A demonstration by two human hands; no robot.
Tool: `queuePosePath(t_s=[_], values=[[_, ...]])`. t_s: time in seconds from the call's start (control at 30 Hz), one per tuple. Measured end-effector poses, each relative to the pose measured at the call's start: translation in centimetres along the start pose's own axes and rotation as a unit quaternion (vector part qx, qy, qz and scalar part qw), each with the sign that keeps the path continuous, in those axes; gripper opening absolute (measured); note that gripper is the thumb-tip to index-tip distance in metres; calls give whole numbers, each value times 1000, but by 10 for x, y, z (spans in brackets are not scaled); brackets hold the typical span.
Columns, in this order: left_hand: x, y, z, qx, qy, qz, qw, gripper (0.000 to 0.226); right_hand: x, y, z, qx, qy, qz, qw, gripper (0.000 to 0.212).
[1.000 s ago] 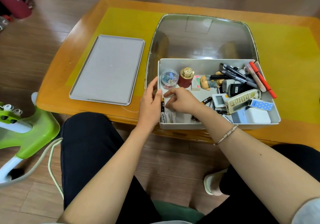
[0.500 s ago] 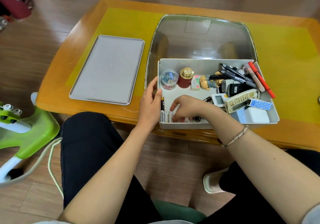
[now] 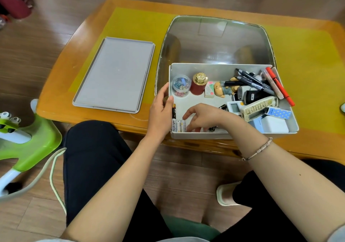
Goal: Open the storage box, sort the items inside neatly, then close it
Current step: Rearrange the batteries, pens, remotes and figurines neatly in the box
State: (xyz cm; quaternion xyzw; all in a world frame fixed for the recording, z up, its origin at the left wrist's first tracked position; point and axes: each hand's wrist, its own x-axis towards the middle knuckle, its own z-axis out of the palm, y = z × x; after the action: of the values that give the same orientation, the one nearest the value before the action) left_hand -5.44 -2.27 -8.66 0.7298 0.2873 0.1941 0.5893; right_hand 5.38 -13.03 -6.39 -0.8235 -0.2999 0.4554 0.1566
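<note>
Your storage box (image 3: 220,136) sits open at the near edge of the table (image 3: 56,99), long axis running 9 to 3 o'clock, and its grey lid (image 3: 113,75) lies flat well off at 9 o'clock, long axis pointing roughly 12 to 6 o'clock. Inside, at the box's 7 o'clock corner, the batteries (image 3: 178,125) lie side by side against the left wall, each pointing 12 to 6 o'clock. Since a second ago your right hand (image 3: 203,117) has slid from mid-box down toward the near wall, and it has barely moved in the last half second; the box and lid have stayed put. That right hand is now half open, fingers (image 3: 188,113) curled down with the tips on the box floor just beside the batteries; you can't tell from here whether it pinches anything. Your left hand (image 3: 161,113) stays where it was, loosely open and cupped round the outside of the left wall, thumb against the rim. Along the far wall from 11 o'clock stand a clear jar of clips (image 3: 181,85), a red gold-capped bottle (image 3: 198,83), an eraser (image 3: 209,90) and a bear figurine (image 3: 220,90). Pens (image 3: 252,82) and a red marker (image 3: 280,86) lean at 2 o'clock, remote controls (image 3: 259,107) piled beneath.
</note>
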Motion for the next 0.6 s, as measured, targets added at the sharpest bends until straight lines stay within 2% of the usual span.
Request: queuePosePath(t_s=[0.1, 0.2, 0.23, 0.4, 0.6], values=[[0, -1, 0, -3, -2, -1, 1000, 42, -7, 9, -11, 35, 90, 5, 995, 27], [0, -2, -1, -5, -5, -1, 1000, 43, -16, 21, -27, -20, 165, 35, 986, 4], [0, -2, 0, -6, -5, -1, 1000, 43, -18, 25, -30, -47, 172, 48, 983, 5], [0, -1, 0, -5, -2, -1, 1000, 43, -17, 30, -23, -179, 180, 93, 963, 39], [0, 0, -1, -8, -7, -2, 1000, 43, -5, 24, -8, -198, 192, 104, 955, 50]])
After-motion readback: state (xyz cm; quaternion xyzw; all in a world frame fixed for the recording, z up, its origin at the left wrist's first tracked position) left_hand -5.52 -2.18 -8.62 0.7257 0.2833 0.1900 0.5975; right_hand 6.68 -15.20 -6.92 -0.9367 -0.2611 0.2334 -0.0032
